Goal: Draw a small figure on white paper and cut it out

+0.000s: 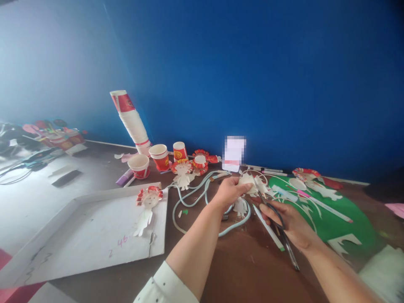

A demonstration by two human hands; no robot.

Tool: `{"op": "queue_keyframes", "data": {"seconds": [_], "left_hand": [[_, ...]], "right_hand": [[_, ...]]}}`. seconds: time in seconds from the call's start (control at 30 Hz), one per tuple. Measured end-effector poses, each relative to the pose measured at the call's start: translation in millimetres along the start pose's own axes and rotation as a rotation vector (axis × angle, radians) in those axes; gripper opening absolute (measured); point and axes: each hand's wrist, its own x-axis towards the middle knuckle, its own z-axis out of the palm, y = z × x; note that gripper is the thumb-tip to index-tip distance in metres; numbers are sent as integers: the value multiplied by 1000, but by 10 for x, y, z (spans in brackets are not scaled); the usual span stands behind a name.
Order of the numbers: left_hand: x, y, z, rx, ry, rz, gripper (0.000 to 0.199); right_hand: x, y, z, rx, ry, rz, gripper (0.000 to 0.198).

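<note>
My left hand (227,194) pinches a piece of cut white paper (245,184) between thumb and fingers. Black-handled scissors (276,213) are in my right hand (295,227), their blades pointing at that paper. A dark pen-like stick (291,251) juts down below the same hand; whether it is gripped too I cannot tell. Under the hands lie a white paper figure cutout (241,208), a white marker with a green end (268,229) and a looped pale blue cable (235,227).
A leaning stack of paper cups (134,126) stands by the blue wall, with several red cups (160,158) beside it. A paper doll with a red fringe (148,202) lies on the white box lid (91,248). Green sheet (353,219) at right carries markers and scraps.
</note>
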Motion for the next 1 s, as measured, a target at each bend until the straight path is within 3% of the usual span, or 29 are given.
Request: {"op": "queue_keyframes", "data": {"seconds": [0.5,1.0], "left_hand": [[-15,-4,52,-61,-3,-40,37],[-56,63,44,96,43,-59,34]], "right_hand": [[17,35,5,-9,24,20,46],[-1,-23,-40,-69,15,-23,52]]}}
